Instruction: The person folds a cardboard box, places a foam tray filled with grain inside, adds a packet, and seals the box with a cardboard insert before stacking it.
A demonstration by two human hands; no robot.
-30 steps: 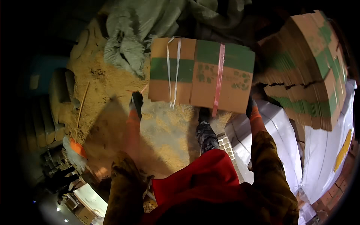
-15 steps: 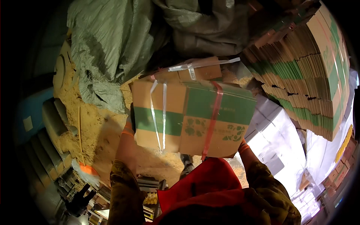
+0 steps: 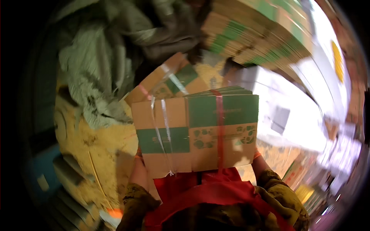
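Note:
A bundle of flattened cardboard boxes [image 3: 162, 115], brown and green, is held up in front of my red apron [image 3: 200, 192]. One red strap and clear straps run around it. At its left edge my left hand [image 3: 139, 153] grips it, and my right hand [image 3: 257, 154] grips the right edge. Orange bands show at both wrists; most of the fingers are hidden by the cardboard. Just beyond, another strapped cardboard bundle [image 3: 154, 85] lies at an angle, partly covered by the held one.
Grey-green sheeting [image 3: 92, 73] is heaped at the far left. A tall stack of flattened boxes [image 3: 266, 38] stands at the far right, near a white-covered pile [image 3: 285, 104]. On the yellowish floor [image 3: 77, 142] at left lies a long-handled tool [image 3: 97, 175] with an orange end.
My view has swung to the right, so the stack and white pile sit further left in it. The held bundle has come closer to my body, still between both hands.

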